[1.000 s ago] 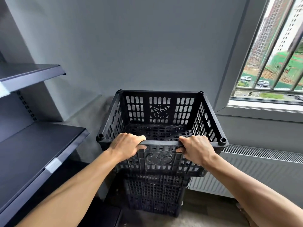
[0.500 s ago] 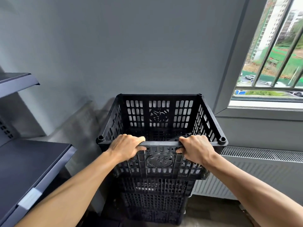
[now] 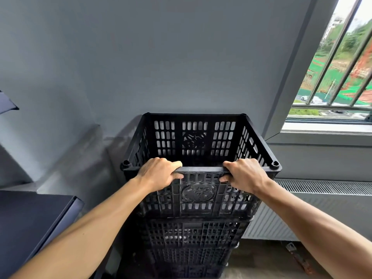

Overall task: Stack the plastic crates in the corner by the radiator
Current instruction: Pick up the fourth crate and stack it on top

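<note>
Fingers [image 3: 176, 164] of the left hand [image 3: 159, 174] and right hand [image 3: 245, 175] curl round the near rim of the top crate [image 3: 198, 195], at 9 o'clock of the radiator [image 3: 322, 188]; whether it sits home on the stack [image 3: 191, 238] is unclear, so press level before letting go.

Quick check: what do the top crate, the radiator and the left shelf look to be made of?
The top crate: moulded black plastic, matt, slightly scuffed; slotted lattice walls, moulded emblem and corner sockets show it. The radiator: seemingly painted sheet metal, pale grey, ribbed front with slatted top grille. The shelf: probably dark coated metal, judging by its thin folded edge; not certain.
</note>
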{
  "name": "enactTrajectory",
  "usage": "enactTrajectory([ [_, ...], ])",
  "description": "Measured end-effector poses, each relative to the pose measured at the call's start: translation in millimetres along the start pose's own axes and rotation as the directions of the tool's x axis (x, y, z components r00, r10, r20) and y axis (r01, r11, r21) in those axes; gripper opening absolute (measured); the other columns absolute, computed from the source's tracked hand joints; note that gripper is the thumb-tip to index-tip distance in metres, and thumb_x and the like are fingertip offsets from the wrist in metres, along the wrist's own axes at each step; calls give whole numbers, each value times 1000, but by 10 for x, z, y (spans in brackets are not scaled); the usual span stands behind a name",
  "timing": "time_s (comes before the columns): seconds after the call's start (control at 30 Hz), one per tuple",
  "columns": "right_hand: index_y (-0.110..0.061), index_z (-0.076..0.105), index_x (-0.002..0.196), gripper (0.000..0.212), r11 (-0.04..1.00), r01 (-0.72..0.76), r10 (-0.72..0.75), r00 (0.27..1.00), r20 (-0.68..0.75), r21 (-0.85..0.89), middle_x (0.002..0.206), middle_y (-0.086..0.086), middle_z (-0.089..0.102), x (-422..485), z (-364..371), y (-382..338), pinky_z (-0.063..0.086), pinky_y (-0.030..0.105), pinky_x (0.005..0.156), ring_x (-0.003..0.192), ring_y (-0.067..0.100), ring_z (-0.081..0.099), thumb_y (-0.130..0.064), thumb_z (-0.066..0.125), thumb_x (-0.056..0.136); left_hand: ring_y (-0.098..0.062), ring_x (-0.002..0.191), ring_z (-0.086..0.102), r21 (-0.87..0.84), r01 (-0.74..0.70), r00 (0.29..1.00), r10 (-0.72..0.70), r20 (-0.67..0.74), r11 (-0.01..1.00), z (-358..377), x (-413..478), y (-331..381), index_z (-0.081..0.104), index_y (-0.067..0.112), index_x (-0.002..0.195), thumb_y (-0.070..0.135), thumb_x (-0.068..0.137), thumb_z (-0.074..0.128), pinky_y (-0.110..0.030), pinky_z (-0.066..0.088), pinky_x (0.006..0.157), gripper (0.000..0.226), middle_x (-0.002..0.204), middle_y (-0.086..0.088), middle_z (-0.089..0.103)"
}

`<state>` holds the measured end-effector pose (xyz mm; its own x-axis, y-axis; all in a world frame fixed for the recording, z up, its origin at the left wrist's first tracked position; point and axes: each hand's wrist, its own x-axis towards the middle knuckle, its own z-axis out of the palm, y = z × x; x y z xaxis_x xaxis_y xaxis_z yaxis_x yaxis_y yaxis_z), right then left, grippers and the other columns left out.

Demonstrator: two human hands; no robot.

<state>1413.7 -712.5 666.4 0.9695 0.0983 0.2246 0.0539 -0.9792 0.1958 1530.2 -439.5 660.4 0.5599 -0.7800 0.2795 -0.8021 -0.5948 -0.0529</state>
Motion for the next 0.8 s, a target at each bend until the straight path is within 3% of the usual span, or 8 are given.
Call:
enactTrajectory([
  [0.13,-23,58,94,32,1000,28,-28,999,29,-1,68,-8,63,136,28,8,54,33,59,59,16,64,-55,56,90,-14,50,50,-48,35,999,-34,27,998,66,20,-74,59,21,101,55,93,52,-36,53,62,35,56,9,52],
  [0.3,-21,56,88,43,999,44,-44,998,37,5,65,-7,62,202,86,87,56,35,55,56,17,63,-63,58,85,-4,51,51,-120,82,993,-71,97,989,63,94,-94,60,27,97,52,93,55,-30,39,57,26,54,10,52],
  [0.4,-22,51,81,43,999,36,-36,999,34,4,60,-8,57,227,115,117,56,36,54,52,16,59,-64,62,82,-6,54,53,-134,96,989,-79,125,986,54,120,-89,60,33,95,54,92,55,-31,41,59,22,57,10,54],
  [0.5,-24,49,76,46,999,39,-39,998,44,-13,53,-11,48,227,123,85,52,31,51,47,13,53,-68,62,78,-6,52,54,-167,118,986,-96,135,979,71,104,-91,53,34,74,65,87,52,-26,37,53,34,54,7,55],
  [0.63,-23,49,74,54,999,35,-34,998,46,-20,50,-13,42,218,86,42,39,25,47,42,10,45,-76,56,75,-7,44,52,-215,135,983,-104,149,967,60,89,-91,63,25,75,76,78,44,-17,31,49,55,46,5,52],
  [0.8,-24,47,73,55,1000,1,-3,997,78,31,55,-11,49,190,49,6,42,26,49,47,10,50,-78,53,73,-6,39,50,-260,125,982,-81,172,958,6,94,-146,58,29,68,77,77,46,-22,41,54,50,44,2,53],
])
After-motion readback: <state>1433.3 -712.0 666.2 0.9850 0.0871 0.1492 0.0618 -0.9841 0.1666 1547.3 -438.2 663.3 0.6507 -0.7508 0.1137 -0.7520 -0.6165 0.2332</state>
